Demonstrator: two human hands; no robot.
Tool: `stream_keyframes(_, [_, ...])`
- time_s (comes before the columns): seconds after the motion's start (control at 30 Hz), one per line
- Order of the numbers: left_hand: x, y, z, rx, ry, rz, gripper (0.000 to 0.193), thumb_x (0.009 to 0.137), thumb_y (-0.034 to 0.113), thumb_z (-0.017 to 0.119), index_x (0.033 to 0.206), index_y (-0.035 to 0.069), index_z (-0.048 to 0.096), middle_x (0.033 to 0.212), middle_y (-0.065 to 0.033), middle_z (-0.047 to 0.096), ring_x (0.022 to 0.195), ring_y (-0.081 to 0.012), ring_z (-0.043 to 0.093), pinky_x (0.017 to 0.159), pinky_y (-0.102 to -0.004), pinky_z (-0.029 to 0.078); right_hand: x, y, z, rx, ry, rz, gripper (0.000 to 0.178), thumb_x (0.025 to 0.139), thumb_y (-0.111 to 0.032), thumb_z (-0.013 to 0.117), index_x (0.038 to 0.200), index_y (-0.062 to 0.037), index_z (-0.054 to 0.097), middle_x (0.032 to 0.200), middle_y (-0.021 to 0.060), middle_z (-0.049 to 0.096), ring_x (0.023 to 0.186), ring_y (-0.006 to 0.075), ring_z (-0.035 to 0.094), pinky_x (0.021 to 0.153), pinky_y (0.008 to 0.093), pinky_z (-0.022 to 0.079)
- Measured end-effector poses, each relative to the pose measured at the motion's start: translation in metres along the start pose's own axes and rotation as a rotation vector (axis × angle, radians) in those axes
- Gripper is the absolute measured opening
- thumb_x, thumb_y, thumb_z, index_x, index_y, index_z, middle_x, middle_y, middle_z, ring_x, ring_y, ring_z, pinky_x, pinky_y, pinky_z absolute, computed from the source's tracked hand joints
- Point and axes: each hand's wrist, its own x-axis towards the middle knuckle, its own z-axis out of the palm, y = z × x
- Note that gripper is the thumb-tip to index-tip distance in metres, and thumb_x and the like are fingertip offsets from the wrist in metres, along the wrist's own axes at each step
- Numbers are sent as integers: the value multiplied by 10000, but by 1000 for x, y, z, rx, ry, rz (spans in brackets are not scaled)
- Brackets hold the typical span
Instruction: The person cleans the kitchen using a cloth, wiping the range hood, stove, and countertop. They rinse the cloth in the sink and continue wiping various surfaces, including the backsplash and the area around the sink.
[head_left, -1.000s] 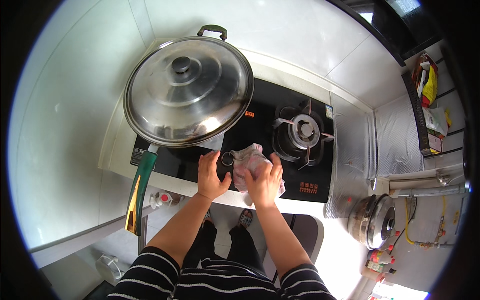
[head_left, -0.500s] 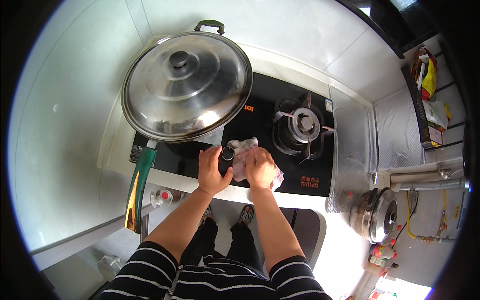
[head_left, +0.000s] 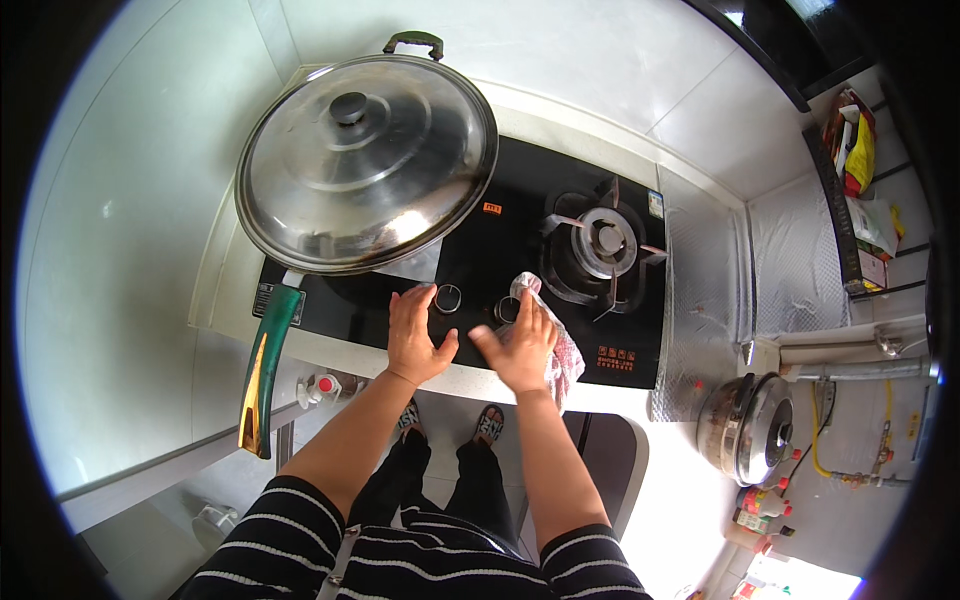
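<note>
Black glass stovetop (head_left: pixel 520 235) is getting wiped: right hand (head_left: pixel 520 345) is pressing a cloth (head_left: pixel 566 352) flat, fingers spread, while left hand (head_left: pixel 415 335) is bracing open-palmed beside the knobs (head_left: pixel 448 298).

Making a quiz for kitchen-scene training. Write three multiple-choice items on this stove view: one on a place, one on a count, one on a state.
1. Where does the cloth lie?
A. under the right hand
B. on the wok lid
C. on the floor

2. How many knobs show on the black hob?
A. one
B. two
C. four

3. What state is the wok in?
A. uncovered
B. tipped over
C. covered by a steel lid

Answers:
1 A: the right hand presses the cloth on the hob, beside the bare right burner.
2 B: two round knobs sit by the fingers of the left hand.
3 C: the domed lid sits on it.
</note>
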Motion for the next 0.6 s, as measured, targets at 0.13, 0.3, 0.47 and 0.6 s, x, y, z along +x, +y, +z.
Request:
stream_keyframes(0.13, [-2,-2,0,15,-2,10,733,691,213,722,1347,51,435,1288,-174,508,1233,-357,471,1099,-568,260,-25,-5,9,-39,25,-27,835,780,-309,719,1423,46,322,1357,235,482,1300,373,418,1066,499,301])
stream_keyframes(0.3, [-2,-3,2,24,13,16,749,673,195,717,1350,52,430,1289,-171,507,1234,-357,469,1102,-566,257,-56,3,-2,-53,-26,-299,495,798,-34,600,1289,-3,544,1270,158,587,1222,338,515,1009,448,408])
stream_keyframes(0.47, [-3,-9,0,26,-8,4,771,655,196,707,1355,58,414,1279,-165,505,1243,-347,459,1110,-571,243,-32,-29,-10,309,-30,-405,442,749,90,575,1176,-10,631,1175,162,629,1086,339,599,897,387,498])
stream_keyframes(0.6, [-4,-10,2,11,-21,0,775,652,189,682,1364,56,408,1280,-170,507,1239,-349,460,1112,-571,245,-16,-37,22,-52,54,-339,458,821,-57,559,1278,-37,562,1303,135,567,1207,314,530,1006,440,421])
